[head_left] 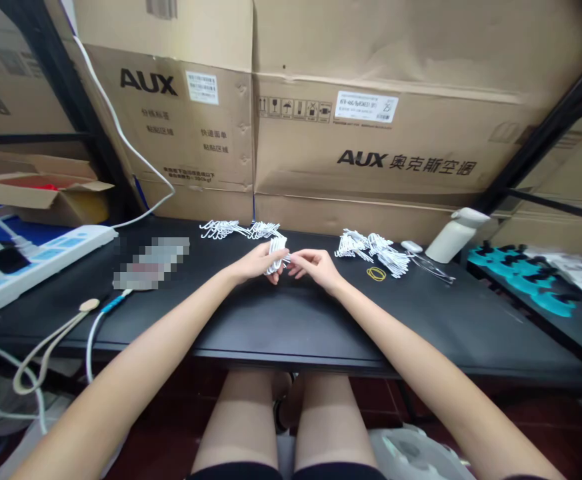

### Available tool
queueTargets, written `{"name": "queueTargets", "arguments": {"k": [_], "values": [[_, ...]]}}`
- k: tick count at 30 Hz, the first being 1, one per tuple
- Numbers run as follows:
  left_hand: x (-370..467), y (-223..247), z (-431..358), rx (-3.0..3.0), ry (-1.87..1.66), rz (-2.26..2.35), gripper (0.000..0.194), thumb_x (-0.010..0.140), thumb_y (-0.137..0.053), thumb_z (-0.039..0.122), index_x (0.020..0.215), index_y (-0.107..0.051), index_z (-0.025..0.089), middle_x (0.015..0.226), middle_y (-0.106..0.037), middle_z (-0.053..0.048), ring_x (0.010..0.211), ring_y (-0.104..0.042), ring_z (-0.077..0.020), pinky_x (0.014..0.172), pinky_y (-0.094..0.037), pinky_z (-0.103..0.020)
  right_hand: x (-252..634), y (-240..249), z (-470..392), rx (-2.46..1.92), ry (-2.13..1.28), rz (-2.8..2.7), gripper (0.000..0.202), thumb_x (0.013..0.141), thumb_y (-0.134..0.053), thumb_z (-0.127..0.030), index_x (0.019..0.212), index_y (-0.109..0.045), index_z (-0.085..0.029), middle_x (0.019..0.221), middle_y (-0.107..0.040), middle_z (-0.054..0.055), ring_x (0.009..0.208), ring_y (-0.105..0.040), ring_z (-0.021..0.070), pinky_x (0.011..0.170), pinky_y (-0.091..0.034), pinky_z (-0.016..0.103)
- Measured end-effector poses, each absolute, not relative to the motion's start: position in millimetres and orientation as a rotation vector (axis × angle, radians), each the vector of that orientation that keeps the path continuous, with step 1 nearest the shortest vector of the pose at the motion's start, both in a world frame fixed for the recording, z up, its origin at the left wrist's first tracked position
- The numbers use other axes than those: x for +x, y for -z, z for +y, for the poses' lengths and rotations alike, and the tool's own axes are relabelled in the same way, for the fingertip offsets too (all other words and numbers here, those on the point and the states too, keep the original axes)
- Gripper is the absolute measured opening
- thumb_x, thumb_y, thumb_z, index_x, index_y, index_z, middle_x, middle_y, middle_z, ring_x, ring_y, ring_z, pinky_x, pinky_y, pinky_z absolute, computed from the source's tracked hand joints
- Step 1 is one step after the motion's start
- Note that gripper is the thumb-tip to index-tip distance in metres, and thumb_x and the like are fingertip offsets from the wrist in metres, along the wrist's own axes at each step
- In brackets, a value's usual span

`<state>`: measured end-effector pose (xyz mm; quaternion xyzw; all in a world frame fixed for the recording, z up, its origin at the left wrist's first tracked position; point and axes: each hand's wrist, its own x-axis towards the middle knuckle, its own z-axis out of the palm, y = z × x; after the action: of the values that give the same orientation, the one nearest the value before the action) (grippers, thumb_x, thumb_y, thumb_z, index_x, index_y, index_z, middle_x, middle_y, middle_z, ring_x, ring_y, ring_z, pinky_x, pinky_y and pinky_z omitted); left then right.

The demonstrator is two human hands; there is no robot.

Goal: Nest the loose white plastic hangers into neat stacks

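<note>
At a black table [291, 327], the person's left hand [257, 261] is closed around a bundle of white wire hooks [277, 248], raised over the middle of the tabletop, thumb on the near side. The right hand [321, 268] comes in from the other side with thumb and fingers drawn narrowly together at the bundle's right edge; whether it grips a hook or merely touches the ends cannot be told. Just behind the left hand, two more clusters of white hooks lie side by side, the left cluster [218, 229] and the right cluster [265, 230]. Beyond the right hand rest two further piles, an inner pile [353, 245] and an outer pile [389, 256], with yellow rubber bands [378, 274] just in front of them. A small white case [411, 247], a pair of eyeglasses [433, 270] and a white bottle [453, 239] stand or lie to the right of these, near a row of teal and black pieces [525, 273]. On the left are a white power strip [65, 252], a pixelated object [153, 263] with a cable at its near end, a beige strap [53, 341] and an open carton [18, 192] holding something red. Large AUX cardboard boxes [411, 140] line the back.
</note>
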<state>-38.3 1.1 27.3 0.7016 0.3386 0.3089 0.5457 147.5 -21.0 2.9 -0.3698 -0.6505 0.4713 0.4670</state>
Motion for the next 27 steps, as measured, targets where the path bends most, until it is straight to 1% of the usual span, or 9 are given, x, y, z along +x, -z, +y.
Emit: {"name": "queueTargets", "arguments": {"k": [4, 6, 10, 12, 15, 17, 20, 23, 27], "values": [[-49.2, -36.5, 13.2, 1.46, -1.015, 0.905, 0.032, 0.088, -0.051, 0.043, 0.074, -0.051, 0.014, 0.056, -0.059, -0.001, 0.043, -0.057, -0.012, 0.047, -0.053, -0.026, 161.7, 0.8, -11.2, -1.026, -0.905, -1.531, 0.04, 0.077, -0.061, -0.053, 0.089, -0.068, -0.015, 0.083, -0.07, 0.008, 0.072, -0.065, 0.017, 0.057, -0.053, 0.026], [-54.9, -40.1, 18.3, 1.358, -1.066, 0.957, 0.028, 0.09, -0.047, 0.04, 0.083, -0.053, 0.014, 0.065, -0.066, -0.005, 0.045, -0.059, -0.012, 0.047, -0.053, -0.026, 165.4, 5.9, -6.4, -1.122, -0.679, -1.643, 0.034, 0.079, -0.06, -0.047, 0.09, -0.068, -0.016, 0.086, -0.07, 0.008, 0.076, -0.064, 0.0178, 0.062, -0.052, 0.028], [-58.7, -38.5, 20.8, 1.396, -0.916, 0.971, 0.03, 0.088, -0.052, 0.042, 0.099, -0.053, 0.015, 0.089, -0.072, -0.013, 0.051, -0.063, -0.0139, 0.042, -0.049, -0.022, 160.4, 17.3, 5.2, -1.234, -0.276, -1.971, 0.018, 0.082, -0.06, -0.03, 0.092, -0.069, -0.018, 0.089, -0.068, 0.007, 0.074, -0.061, 0.0158, 0.073, -0.048, 0.029], [-57.1, -34.5, 19.2, 1.46, -0.837, 0.997, 0.034, 0.086, -0.055, 0.045, 0.1, -0.053, 0.015, 0.094, -0.072, -0.014, 0.052, -0.064, -0.0149, 0.041, -0.049, -0.022, 158.4, 20.3, 11.2, -1.292, -0.188, -2.079, 0.013, 0.082, -0.058, -0.022, 0.086, -0.07, -0.018, 0.087, -0.066, 0.006, 0.073, -0.059, 0.0149, 0.072, -0.046, 0.027], [-54.2, -28.6, 17.7, 1.53, -0.793, 1.03, 0.035, 0.084, -0.056, 0.046, 0.099, -0.053, 0.014, 0.096, -0.072, -0.015, 0.054, -0.066, -0.0161, 0.042, -0.051, -0.023, 165.7, 20.6, 16.0, -1.365, -0.125, -2.16, 0.014, 0.082, -0.056, -0.015, 0.081, -0.07, -0.017, 0.085, -0.064, 0.006, 0.072, -0.057, 0.0143, 0.069, -0.043, 0.025], [-53.3, -26.1, 18.3, 1.556, -0.79, 1.032, 0.035, 0.085, -0.056, 0.047, 0.099, -0.053, 0.014, 0.097, -0.071, -0.016, 0.055, -0.066, -0.0166, 0.043, -0.052, -0.024, 175.5, 19.4, 15.0, -1.402, -0.133, -2.133, 0.015, 0.082, -0.055, -0.016, 0.082, -0.07, -0.016, 0.082, -0.064, 0.006, 0.07, -0.056, 0.0141, 0.068, -0.043, 0.025], [-53.3, -24.8, 20.1, 1.571, -0.842, 1.041, 0.036, 0.086, -0.055, 0.047, 0.1, -0.052, 0.014, 0.1, -0.071, -0.016, 0.054, -0.066, -0.016, 0.043, -0.052, -0.024, 184.8, 17.8, 9.1, -1.391, -0.19, -2.063, 0.018, 0.085, -0.056, -0.026, 0.084, -0.071, -0.016, 0.078, -0.064, 0.005, 0.066, -0.055, 0.014, 0.066, -0.043, 0.026], [-53.6, -24.7, 20.6, 1.565, -0.891, 1.063, 0.038, 0.086, -0.054, 0.048, 0.103, -0.052, 0.015, 0.1, -0.071, -0.016, 0.056, -0.067, -0.0167, 0.045, -0.053, -0.024, 177.8, 18.0, 3.1, -1.341, -0.228, -2.078, 0.02, 0.083, -0.06, -0.034, 0.087, -0.071, -0.017, 0.081, -0.065, 0.004, 0.064, -0.053, 0.0128, 0.064, -0.042, 0.025], [-53.3, -23.6, 19.6, 1.553, -0.842, 1.096, 0.039, 0.086, -0.054, 0.049, 0.105, -0.052, 0.015, 0.101, -0.07, -0.016, 0.062, -0.07, -0.0211, 0.048, -0.055, -0.027, 159.2, 20.1, 2.2, -1.339, -0.177, -2.126, 0.014, 0.082, -0.062, -0.03, 0.086, -0.071, -0.02, 0.086, -0.065, 0.003, 0.067, -0.054, 0.0127, 0.063, -0.04, 0.024]]}}
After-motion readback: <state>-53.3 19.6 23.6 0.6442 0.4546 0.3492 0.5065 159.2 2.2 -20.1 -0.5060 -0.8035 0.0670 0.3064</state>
